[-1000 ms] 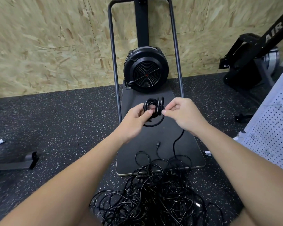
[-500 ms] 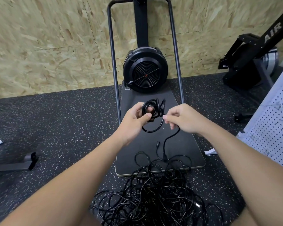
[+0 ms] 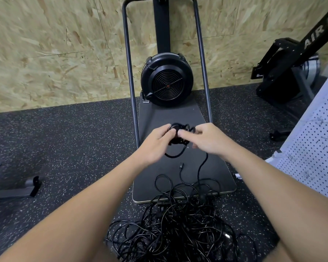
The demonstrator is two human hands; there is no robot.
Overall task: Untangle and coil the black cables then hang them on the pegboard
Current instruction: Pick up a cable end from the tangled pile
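Both hands meet over the dark platform (image 3: 212, 167) of an exercise machine, well above its near edge. The left hand (image 3: 155, 143) grips a small coil of black cable (image 3: 180, 136), fingers curled round it; the right hand (image 3: 208, 138) pinches the same coil from the right. A loose tail (image 3: 201, 167) drops from the coil, running nearward into the tangled cable pile (image 3: 178, 229) on the speckled floor (image 3: 74, 148). The white pegboard (image 3: 314, 154) leans at far right, bare floor at left.
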